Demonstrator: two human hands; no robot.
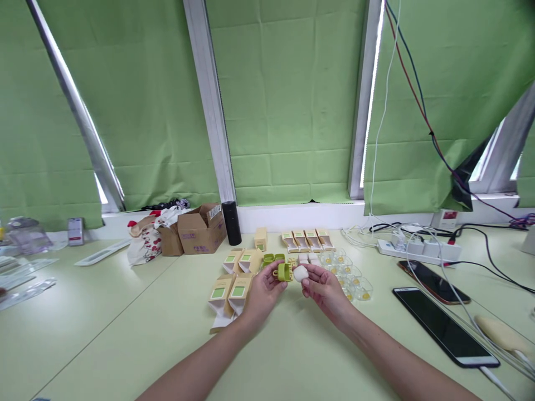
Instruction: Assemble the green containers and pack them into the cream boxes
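My left hand [266, 289] pinches a small olive-green case cover [285, 272] with a loop on its side, its hollow showing. Just to the right, my right hand [325, 287] holds a white rounded case [300, 273], like an earbud case, between thumb and fingers. A narrow gap separates the two. Behind my left hand lie more green covers [272, 258]. White pieces [308, 258] sit past my right hand, partly hidden by it. Open cream cardboard boxes [239, 292] with green squares lie beside my left hand. Clear plastic packs with yellow dots [346, 278] spread to the right of my right hand.
More cream boxes [307, 240] line the back. A cardboard box [202, 229], a black cylinder [231, 223] and a printed bag [144, 239] stand back left. At right are two phones [445, 327], a power strip [420, 250] and loose cables. Clear plastic trays [27, 292] lie far left.
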